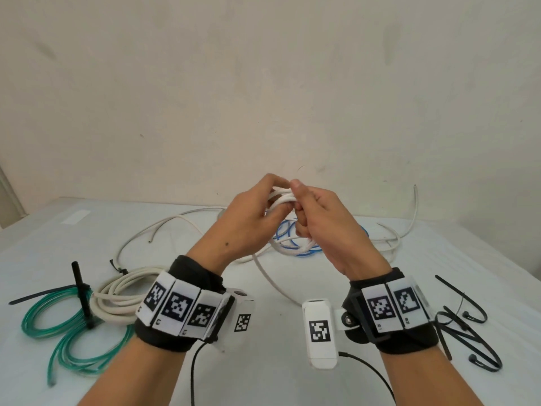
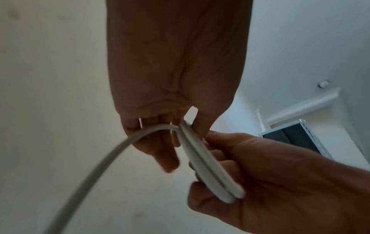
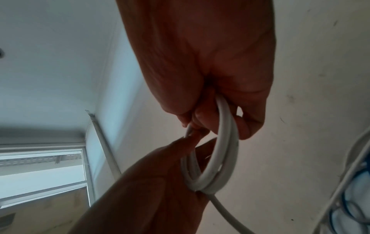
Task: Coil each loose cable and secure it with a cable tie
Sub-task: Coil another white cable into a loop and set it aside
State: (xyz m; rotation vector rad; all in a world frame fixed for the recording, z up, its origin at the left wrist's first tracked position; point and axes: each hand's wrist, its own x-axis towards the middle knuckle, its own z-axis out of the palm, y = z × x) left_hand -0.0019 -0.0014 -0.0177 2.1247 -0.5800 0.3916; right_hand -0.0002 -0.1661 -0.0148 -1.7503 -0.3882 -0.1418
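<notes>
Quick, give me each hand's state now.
Left hand: gripping the white cable loops.
Right hand: gripping the same white cable loops.

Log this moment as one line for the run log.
step: coiling | left hand: holds white cable loops | right hand: grips same loops | spare cable ties: on table, right | tie: not yet on

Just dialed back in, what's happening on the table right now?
Both hands are winding a white cable into small loops in the air: the left hand grips the loops and the right hand pinches them too. A green coil and a cream coil already lie tied. Spare black ties wait on the right.
</notes>
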